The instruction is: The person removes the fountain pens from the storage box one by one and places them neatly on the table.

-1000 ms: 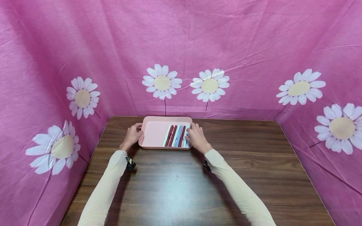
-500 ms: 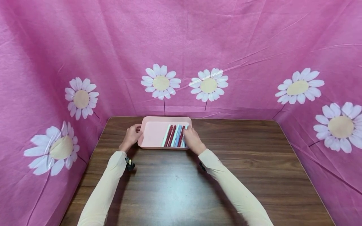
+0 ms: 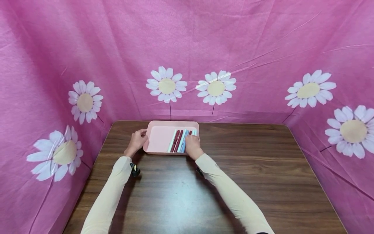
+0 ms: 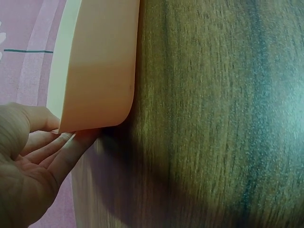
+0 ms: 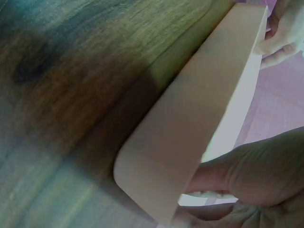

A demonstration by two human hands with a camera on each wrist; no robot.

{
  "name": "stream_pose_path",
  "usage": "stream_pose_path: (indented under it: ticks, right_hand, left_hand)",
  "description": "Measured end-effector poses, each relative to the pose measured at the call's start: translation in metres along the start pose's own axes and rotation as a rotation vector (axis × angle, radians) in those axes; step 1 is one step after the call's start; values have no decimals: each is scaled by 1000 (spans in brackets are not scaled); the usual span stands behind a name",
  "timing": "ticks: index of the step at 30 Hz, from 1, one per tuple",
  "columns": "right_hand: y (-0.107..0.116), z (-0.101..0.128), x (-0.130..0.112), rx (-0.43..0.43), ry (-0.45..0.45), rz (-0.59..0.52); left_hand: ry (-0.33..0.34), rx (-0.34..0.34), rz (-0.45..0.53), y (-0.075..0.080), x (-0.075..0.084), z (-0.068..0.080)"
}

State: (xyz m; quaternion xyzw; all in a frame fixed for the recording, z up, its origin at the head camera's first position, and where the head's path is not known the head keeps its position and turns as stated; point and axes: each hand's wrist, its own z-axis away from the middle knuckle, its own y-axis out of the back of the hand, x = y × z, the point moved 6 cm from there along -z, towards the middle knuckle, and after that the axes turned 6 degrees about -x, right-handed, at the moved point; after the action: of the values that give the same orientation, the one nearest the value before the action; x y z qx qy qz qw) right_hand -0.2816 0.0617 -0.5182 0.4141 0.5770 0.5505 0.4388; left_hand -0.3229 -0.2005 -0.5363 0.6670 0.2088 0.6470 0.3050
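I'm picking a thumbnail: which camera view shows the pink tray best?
The head view: it shows the pink tray nearly whole, floor and rim, though the right hand covers one corner. The left and right wrist views each show mainly its outer wall, up close.

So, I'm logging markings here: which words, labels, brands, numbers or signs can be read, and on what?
No text can be read.
Right sleeve: a tiny mark near the cuff, too small to read.
Pens: any print is too small to read.
Pink tray: none visible.
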Motion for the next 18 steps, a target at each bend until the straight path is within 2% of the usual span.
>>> stream_pose_path:
  ticks: [8,15,18]
  right_hand:
    - [-6,1,8,33,-37,-101]
    - [-10,0,8,42,-71,-90]
    - [-12,-2,9,16,-104,-109]
  left_hand:
    - [18,4,-2,-2,-1,-1]
    - [27,-6,-17,-3,-1,0]
    - [30,-10,-24,-3,0,0]
